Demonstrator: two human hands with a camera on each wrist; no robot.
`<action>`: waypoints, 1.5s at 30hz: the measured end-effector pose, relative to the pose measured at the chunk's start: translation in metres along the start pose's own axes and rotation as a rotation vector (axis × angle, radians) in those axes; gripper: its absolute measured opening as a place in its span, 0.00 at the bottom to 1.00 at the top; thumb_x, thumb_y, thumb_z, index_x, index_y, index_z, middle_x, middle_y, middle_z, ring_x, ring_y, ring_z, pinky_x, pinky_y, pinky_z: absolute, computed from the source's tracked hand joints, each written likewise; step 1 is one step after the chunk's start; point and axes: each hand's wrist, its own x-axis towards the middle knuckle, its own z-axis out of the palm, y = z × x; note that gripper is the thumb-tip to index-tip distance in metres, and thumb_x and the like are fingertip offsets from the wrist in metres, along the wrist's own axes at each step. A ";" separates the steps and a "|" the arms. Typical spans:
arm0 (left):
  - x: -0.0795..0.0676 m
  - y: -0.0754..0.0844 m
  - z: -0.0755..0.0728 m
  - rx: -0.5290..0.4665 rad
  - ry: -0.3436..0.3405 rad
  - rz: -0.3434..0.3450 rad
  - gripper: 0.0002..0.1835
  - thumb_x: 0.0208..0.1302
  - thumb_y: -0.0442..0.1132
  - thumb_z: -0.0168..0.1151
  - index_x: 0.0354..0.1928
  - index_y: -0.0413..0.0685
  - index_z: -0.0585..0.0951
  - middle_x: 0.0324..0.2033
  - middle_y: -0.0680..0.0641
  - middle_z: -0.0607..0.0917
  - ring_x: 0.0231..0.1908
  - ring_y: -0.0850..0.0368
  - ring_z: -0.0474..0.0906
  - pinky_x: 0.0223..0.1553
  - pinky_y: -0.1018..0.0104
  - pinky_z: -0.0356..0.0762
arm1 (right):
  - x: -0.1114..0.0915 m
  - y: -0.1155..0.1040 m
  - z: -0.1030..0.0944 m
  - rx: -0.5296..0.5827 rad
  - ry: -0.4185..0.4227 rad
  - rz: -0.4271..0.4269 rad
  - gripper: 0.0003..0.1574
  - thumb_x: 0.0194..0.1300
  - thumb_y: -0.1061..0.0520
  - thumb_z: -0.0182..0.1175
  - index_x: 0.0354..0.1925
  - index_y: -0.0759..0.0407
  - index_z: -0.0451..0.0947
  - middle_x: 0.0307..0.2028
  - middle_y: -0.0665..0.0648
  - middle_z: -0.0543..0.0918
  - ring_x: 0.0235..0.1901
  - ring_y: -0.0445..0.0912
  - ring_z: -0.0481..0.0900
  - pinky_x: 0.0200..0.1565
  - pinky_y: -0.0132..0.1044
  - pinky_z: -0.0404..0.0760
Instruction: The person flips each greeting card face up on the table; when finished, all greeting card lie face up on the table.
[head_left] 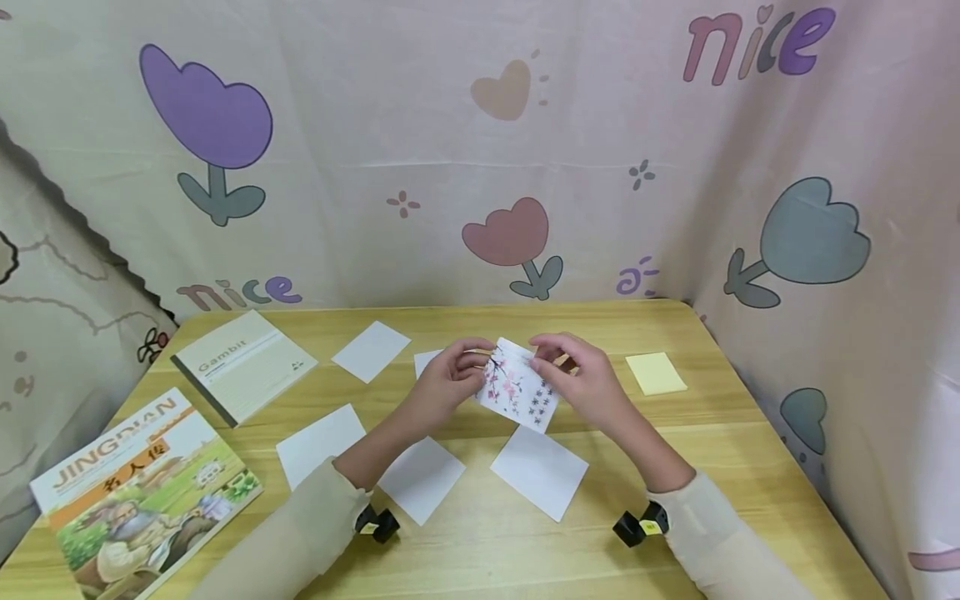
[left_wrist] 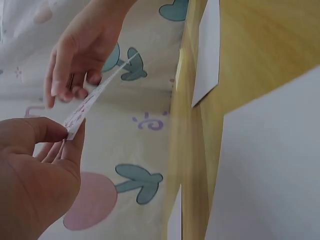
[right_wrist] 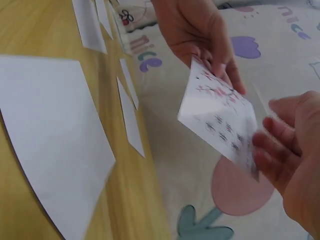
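Note:
A white card (head_left: 517,392) printed with pink blossom branches and dark handwritten-style characters is held up above the table, tilted. My left hand (head_left: 450,382) pinches its left edge between thumb and fingers; the grip shows plainly in the left wrist view, where the card (left_wrist: 80,115) is almost edge-on. At the opposite edge is my right hand (head_left: 583,373). Its thumb stands apart from the card in the right wrist view, and the loosely bent fingers (right_wrist: 267,155) lie at or just behind the edge; whether they touch it I cannot tell.
Several blank white cards (head_left: 540,472) lie spread on the wooden table (head_left: 720,500). To the left are a Gambit notebook (head_left: 247,367) and an illustrated book (head_left: 150,508). Yellow sticky notes (head_left: 656,373) lie at the right. A patterned curtain (head_left: 360,108) hangs behind the table.

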 end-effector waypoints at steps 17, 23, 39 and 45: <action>0.009 -0.007 -0.018 -0.066 0.060 -0.011 0.23 0.69 0.29 0.58 0.65 0.43 0.72 0.59 0.41 0.77 0.51 0.46 0.81 0.50 0.61 0.83 | 0.003 0.011 -0.013 0.150 -0.133 0.267 0.09 0.70 0.60 0.59 0.48 0.56 0.81 0.36 0.59 0.82 0.34 0.50 0.80 0.35 0.34 0.82; 0.004 -0.010 -0.002 0.026 -0.095 -0.057 0.19 0.69 0.32 0.58 0.60 0.40 0.74 0.53 0.39 0.81 0.44 0.48 0.82 0.46 0.57 0.83 | 0.000 0.006 -0.005 0.197 -0.373 0.210 0.09 0.71 0.61 0.57 0.49 0.58 0.77 0.37 0.60 0.81 0.33 0.50 0.79 0.33 0.34 0.81; 0.003 0.005 -0.013 0.008 0.017 -0.043 0.22 0.70 0.30 0.59 0.64 0.49 0.75 0.49 0.40 0.79 0.43 0.51 0.83 0.46 0.60 0.85 | 0.000 0.005 -0.009 0.268 -0.248 0.190 0.14 0.70 0.56 0.63 0.53 0.54 0.79 0.39 0.59 0.83 0.37 0.59 0.82 0.37 0.39 0.85; 0.006 0.006 -0.024 -0.145 0.154 0.004 0.24 0.70 0.30 0.57 0.66 0.45 0.71 0.49 0.41 0.75 0.43 0.51 0.83 0.46 0.59 0.86 | 0.001 0.006 -0.008 0.322 -0.236 0.178 0.19 0.70 0.57 0.63 0.57 0.57 0.78 0.41 0.60 0.84 0.38 0.55 0.84 0.40 0.40 0.86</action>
